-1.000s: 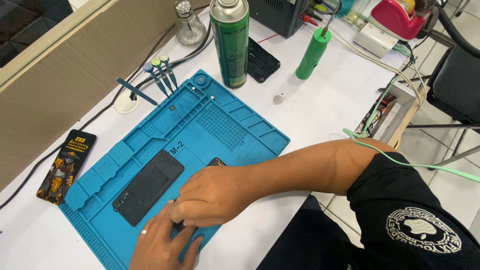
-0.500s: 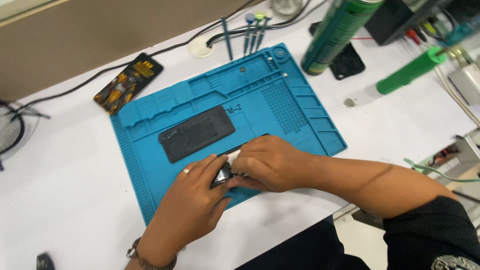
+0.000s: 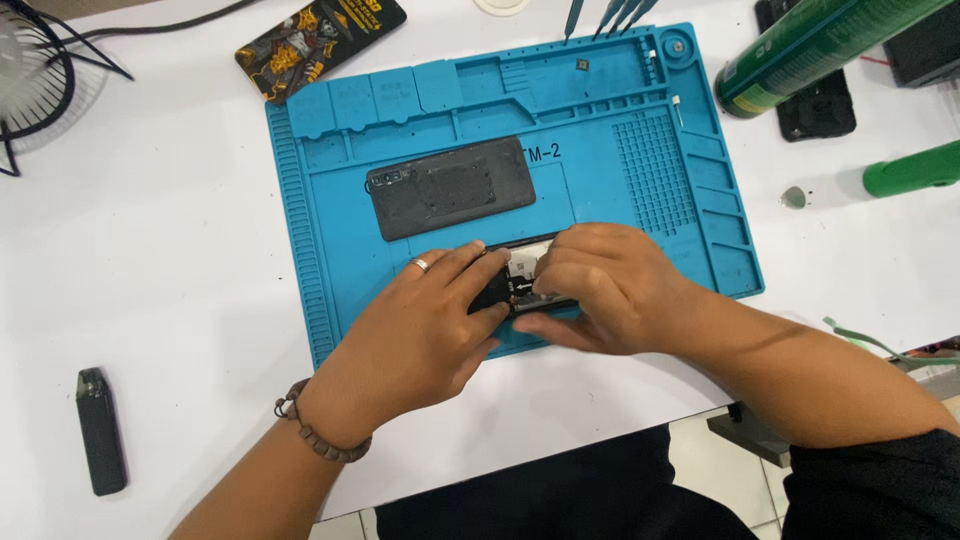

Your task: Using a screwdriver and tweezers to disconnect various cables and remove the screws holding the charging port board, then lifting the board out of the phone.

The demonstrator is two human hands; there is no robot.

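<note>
surface: white worktable (image 3: 170, 240) seen from above, with a blue silicone repair mat (image 3: 330, 250) spread across its middle.
left hand: the left hand (image 3: 420, 335), a ring on one finger and a bead bracelet at the wrist, comes in from 7 o'clock and grips the dark left end of an opened phone (image 3: 520, 285).
right hand: the right hand (image 3: 605, 290) comes in from 4 o'clock and closes over the phone's right end, fingers curled on top of it; what the fingertips pinch cannot be told.
phone: lies flat on the mat's near edge, between both hands, its pale insides showing in the gap.
back cover: a dark grey phone back cover (image 3: 450, 187) lies on the mat just beyond the hands, at 12 o'clock from them.
at 2 o'clock: a green spray can (image 3: 810, 50) on its side, with a green-handled tool (image 3: 912, 168) near it.
at 11 o'clock: a black and yellow tool packet (image 3: 318, 40).
at 8 o'clock: a small black stick-shaped device (image 3: 100, 430), well apart from the mat.
</note>
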